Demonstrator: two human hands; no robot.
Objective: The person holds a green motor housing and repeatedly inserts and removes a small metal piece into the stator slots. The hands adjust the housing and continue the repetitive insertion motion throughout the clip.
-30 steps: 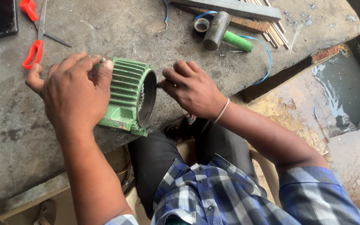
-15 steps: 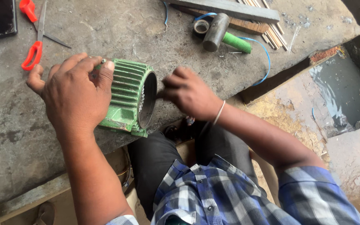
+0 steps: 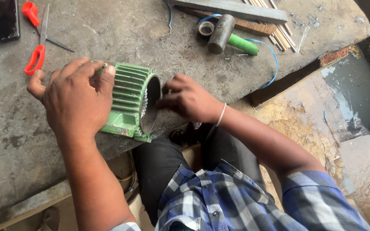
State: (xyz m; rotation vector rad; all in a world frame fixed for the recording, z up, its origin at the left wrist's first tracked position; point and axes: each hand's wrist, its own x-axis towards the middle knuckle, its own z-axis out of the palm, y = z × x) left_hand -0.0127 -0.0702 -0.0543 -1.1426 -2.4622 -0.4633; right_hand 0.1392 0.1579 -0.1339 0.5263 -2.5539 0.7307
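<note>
green finned motor housing [image 3: 130, 100] lying on its side at the near edge of a grey stone slab [image 3: 108, 30], open round mouth turned toward the right hand. left hand [image 3: 77, 99] spread flat over the closed end and top fins, fingers splayed, thumb out to the far side, pressing the housing down. right hand [image 3: 190, 99] just beside the open mouth, fingertips bunched together at the rim; whether pinching something small there, cannot tell.

beyond the left hand, red-handled scissors [image 3: 37, 36] lying open on the slab, and further out a dark phone [image 3: 6, 20] at the far corner. beyond the right hand, a hammer with green handle [image 3: 230, 37], a roll of tape [image 3: 206, 28] touching its head, a blue wire [image 3: 273, 57] looping past, thin wooden sticks [image 3: 275, 32] and a flat grey bar [image 3: 236, 9]. below both hands, dark trousers and a blue checked shirt [image 3: 236, 201].
</note>
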